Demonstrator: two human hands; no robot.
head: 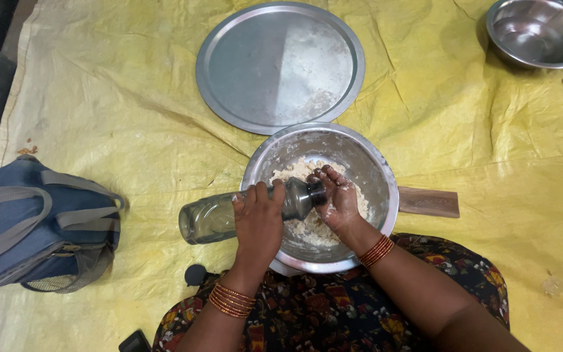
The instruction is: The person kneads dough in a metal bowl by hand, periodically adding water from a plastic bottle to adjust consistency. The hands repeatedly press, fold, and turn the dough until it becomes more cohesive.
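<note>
My left hand (259, 218) grips a clear bottle (213, 218), tipped on its side with its neck over a steel bowl (386, 189). The bowl holds crumbly pale flour dough (304, 171). My right hand (339, 199), dusted with flour, is cupped at the bottle's mouth inside the bowl. Both wrists carry orange bangles. A small black cap (195, 274) lies on the sheet near my left wrist.
A yellow plastic sheet (131, 111) covers the floor. A large flat steel plate (280, 65) lies beyond the bowl. An empty steel bowl (539, 32) sits at the far right. A wooden board (429, 202) pokes out under the near bowl. A blue bag (34, 225) rests at left.
</note>
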